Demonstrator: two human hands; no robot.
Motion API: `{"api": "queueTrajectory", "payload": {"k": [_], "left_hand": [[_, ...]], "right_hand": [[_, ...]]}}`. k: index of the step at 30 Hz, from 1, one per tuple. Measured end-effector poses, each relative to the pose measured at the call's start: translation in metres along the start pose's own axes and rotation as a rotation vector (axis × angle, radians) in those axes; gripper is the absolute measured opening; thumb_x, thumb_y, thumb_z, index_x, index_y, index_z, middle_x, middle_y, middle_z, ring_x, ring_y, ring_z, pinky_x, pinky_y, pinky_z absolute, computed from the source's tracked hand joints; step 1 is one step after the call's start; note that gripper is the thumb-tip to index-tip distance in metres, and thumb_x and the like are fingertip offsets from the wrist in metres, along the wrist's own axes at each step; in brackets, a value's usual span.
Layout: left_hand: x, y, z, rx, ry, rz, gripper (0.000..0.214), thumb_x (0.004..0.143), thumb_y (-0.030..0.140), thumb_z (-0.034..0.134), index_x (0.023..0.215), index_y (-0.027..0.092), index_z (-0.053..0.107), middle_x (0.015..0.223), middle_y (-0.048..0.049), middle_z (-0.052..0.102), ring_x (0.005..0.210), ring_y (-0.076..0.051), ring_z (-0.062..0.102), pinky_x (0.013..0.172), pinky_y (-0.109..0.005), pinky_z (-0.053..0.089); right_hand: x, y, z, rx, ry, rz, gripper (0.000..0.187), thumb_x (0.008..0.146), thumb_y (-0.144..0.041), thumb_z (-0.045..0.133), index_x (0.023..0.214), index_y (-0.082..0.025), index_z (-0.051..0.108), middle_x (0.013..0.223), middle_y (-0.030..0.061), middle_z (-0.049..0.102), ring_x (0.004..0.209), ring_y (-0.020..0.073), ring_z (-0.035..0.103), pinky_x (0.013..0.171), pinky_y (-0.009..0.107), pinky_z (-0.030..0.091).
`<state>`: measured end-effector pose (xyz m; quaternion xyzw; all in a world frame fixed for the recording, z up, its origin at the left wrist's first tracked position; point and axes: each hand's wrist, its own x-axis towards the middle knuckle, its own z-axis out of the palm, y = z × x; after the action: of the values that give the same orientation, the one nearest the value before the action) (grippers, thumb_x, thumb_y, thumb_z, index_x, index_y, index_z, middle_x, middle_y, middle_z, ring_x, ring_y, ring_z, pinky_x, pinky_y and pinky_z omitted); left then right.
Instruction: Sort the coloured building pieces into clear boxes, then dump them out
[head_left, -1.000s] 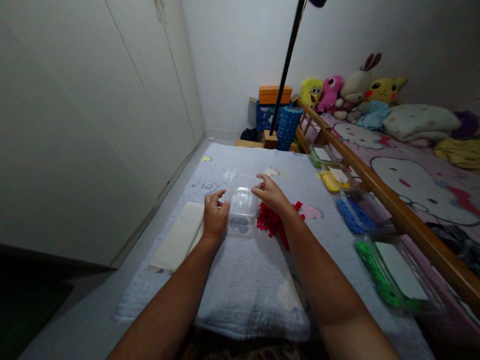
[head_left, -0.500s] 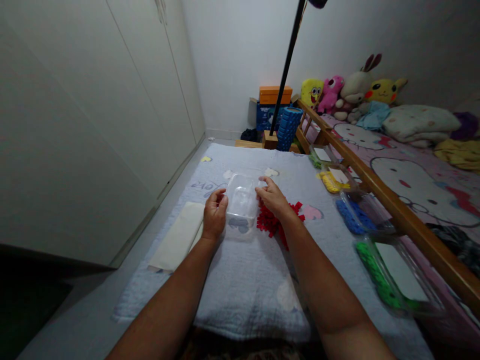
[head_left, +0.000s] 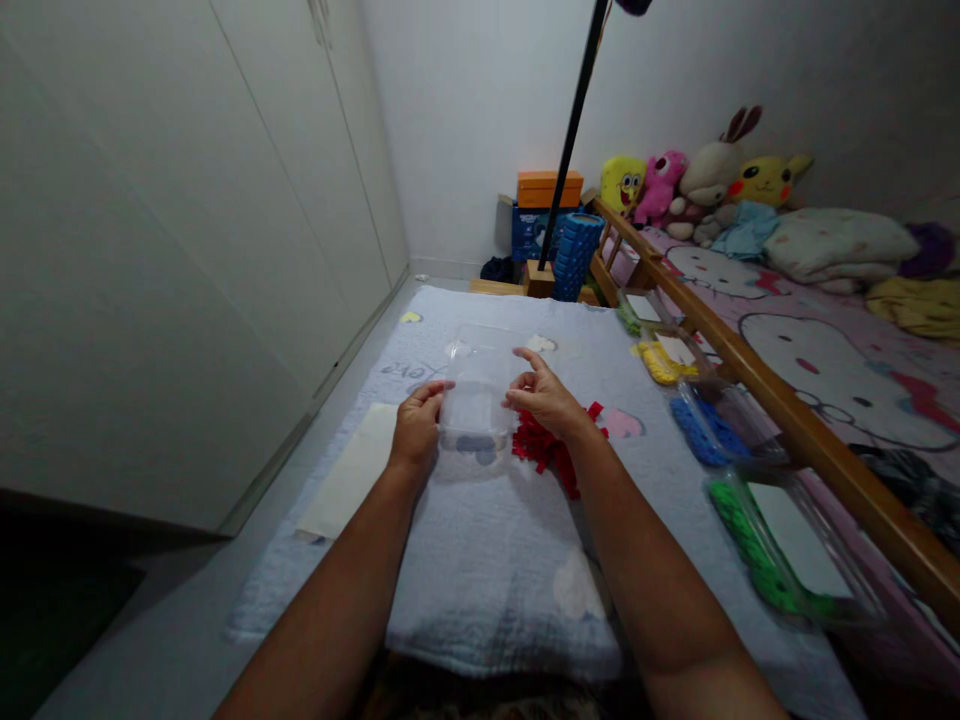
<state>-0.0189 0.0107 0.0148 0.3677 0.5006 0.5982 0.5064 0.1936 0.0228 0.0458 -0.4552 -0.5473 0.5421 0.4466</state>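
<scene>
A clear plastic container (head_left: 477,400) is held over the middle of the cloth-covered table. My left hand (head_left: 420,420) grips its left wall, fingers closed on the edge. On the opposite side, my right hand (head_left: 546,395) has its thumb and a bent finger at the container's right edge, the index finger stretched out beyond. Beneath and beside the right hand lies a pile of red pieces (head_left: 536,445), partly hidden by that hand and forearm. A folded cream cloth or sheet (head_left: 351,480) lies left of my left hand.
Along the table's right edge stand clear containers of green pieces (head_left: 765,565), blue pieces (head_left: 705,432) and yellow pieces (head_left: 660,366), with another farther back (head_left: 634,318). A wooden bed rail (head_left: 720,345) borders them. Behind the table rise a black pole (head_left: 574,130) and a blue roller (head_left: 576,255).
The container has shifted slightly left and its tilt has changed. My left hand has moved left with it, and my right index finger is now more stretched out.
</scene>
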Motion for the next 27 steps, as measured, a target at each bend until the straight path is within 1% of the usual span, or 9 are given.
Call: {"api": "queueTrajectory", "payload": {"k": [2, 4, 7, 10, 12, 17, 20, 23, 27], "left_hand": [[0.0, 0.003, -0.002, 0.022, -0.007, -0.026, 0.034, 0.062, 0.034, 0.072, 0.09, 0.016, 0.076, 0.071, 0.0002, 0.065, 0.058, -0.011, 0.05, 0.055, -0.023, 0.038], [0.001, 0.004, -0.004, 0.053, -0.001, -0.011, 0.032, 0.063, 0.034, 0.071, 0.089, 0.016, 0.077, 0.068, 0.0008, 0.063, 0.058, -0.012, 0.049, 0.055, -0.024, 0.037], [0.003, 0.004, -0.007, 0.095, 0.005, 0.022, 0.031, 0.066, 0.038, 0.071, 0.087, 0.016, 0.078, 0.07, -0.0007, 0.065, 0.062, -0.013, 0.052, 0.058, -0.024, 0.04], [0.006, 0.0, -0.008, 0.093, -0.002, 0.027, 0.035, 0.067, 0.043, 0.074, 0.087, 0.016, 0.08, 0.077, -0.0041, 0.071, 0.068, -0.015, 0.058, 0.062, -0.025, 0.045], [0.008, -0.003, -0.009, 0.074, -0.02, 0.01, 0.038, 0.064, 0.044, 0.078, 0.088, 0.015, 0.081, 0.08, -0.0053, 0.074, 0.07, -0.016, 0.061, 0.064, -0.026, 0.047], [0.009, -0.005, -0.01, 0.037, -0.04, -0.057, 0.044, 0.056, 0.04, 0.086, 0.09, 0.014, 0.081, 0.081, -0.0053, 0.076, 0.066, -0.014, 0.061, 0.063, -0.026, 0.048], [0.009, -0.004, -0.01, 0.05, -0.022, -0.052, 0.042, 0.056, 0.038, 0.085, 0.09, 0.013, 0.081, 0.079, -0.0045, 0.075, 0.064, -0.013, 0.061, 0.062, -0.026, 0.047], [0.008, -0.004, -0.01, 0.068, -0.005, -0.012, 0.039, 0.058, 0.037, 0.082, 0.089, 0.013, 0.081, 0.078, -0.0043, 0.075, 0.064, -0.013, 0.061, 0.062, -0.025, 0.047], [0.006, -0.004, -0.008, 0.105, -0.001, 0.018, 0.035, 0.061, 0.037, 0.079, 0.087, 0.014, 0.081, 0.076, -0.0036, 0.074, 0.063, -0.014, 0.06, 0.06, -0.026, 0.046]], "right_hand": [[0.0, 0.0, -0.001, -0.035, -0.018, -0.007, 0.062, 0.066, -0.026, 0.075, 0.125, -0.023, 0.056, 0.077, -0.0088, 0.058, 0.063, 0.0097, 0.054, 0.059, 0.024, 0.041], [0.0, 0.0, -0.001, -0.063, -0.034, -0.015, 0.045, 0.067, -0.028, 0.076, 0.108, -0.022, 0.061, 0.077, -0.0077, 0.056, 0.064, 0.0096, 0.051, 0.059, 0.024, 0.037], [-0.003, -0.001, 0.0, -0.052, -0.047, -0.041, 0.036, 0.067, -0.032, 0.079, 0.097, -0.021, 0.062, 0.077, -0.0071, 0.055, 0.068, 0.0101, 0.05, 0.062, 0.024, 0.037], [-0.007, -0.003, 0.002, -0.01, -0.058, -0.053, 0.037, 0.068, -0.035, 0.083, 0.095, -0.021, 0.062, 0.079, -0.0063, 0.055, 0.072, 0.0108, 0.051, 0.067, 0.024, 0.039], [-0.01, -0.005, 0.002, 0.018, -0.061, -0.051, 0.039, 0.067, -0.038, 0.084, 0.095, -0.022, 0.061, 0.08, -0.0061, 0.054, 0.074, 0.0113, 0.052, 0.069, 0.025, 0.041], [-0.014, -0.004, 0.002, 0.055, -0.046, -0.045, 0.04, 0.068, -0.041, 0.085, 0.094, -0.023, 0.061, 0.08, -0.0067, 0.052, 0.074, 0.0114, 0.052, 0.071, 0.025, 0.042], [-0.015, -0.002, 0.003, 0.058, -0.028, -0.066, 0.036, 0.07, -0.038, 0.084, 0.095, -0.023, 0.061, 0.082, -0.0061, 0.055, 0.075, 0.0112, 0.053, 0.073, 0.025, 0.042], [-0.018, 0.0, 0.004, 0.06, -0.019, -0.104, 0.033, 0.072, -0.035, 0.082, 0.095, -0.023, 0.062, 0.085, -0.0052, 0.058, 0.079, 0.0114, 0.054, 0.077, 0.025, 0.042], [-0.025, -0.003, 0.006, 0.048, -0.008, -0.143, 0.029, 0.075, -0.036, 0.08, 0.095, -0.023, 0.062, 0.086, -0.0041, 0.059, 0.08, 0.0122, 0.055, 0.078, 0.026, 0.043]]}}
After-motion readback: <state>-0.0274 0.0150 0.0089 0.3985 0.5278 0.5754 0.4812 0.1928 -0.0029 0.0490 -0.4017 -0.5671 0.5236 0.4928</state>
